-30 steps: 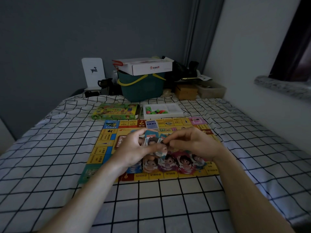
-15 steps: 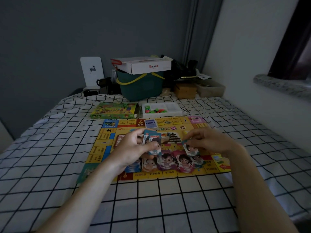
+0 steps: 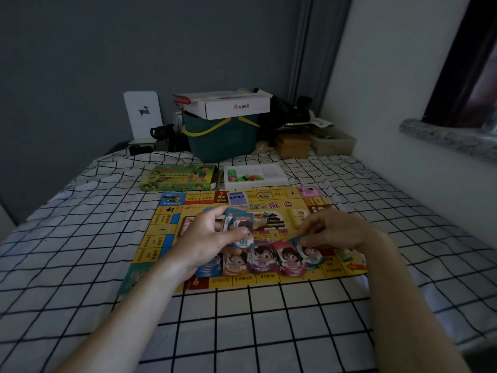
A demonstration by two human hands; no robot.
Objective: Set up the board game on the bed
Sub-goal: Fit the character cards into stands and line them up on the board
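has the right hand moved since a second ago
Yes. The right hand has pulled away from the left hand toward the right side of the board, lowering one card at the right end of the row there.

Both forearms fwd; left grip (image 3: 212, 238) curled w/ thumb pinching, right grip (image 3: 333, 232) fingers curled, palm down.

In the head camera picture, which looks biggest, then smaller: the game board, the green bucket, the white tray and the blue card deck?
1. Game board
2. Green bucket
3. White tray, though the farther bucket makes this gap unsure
4. Blue card deck
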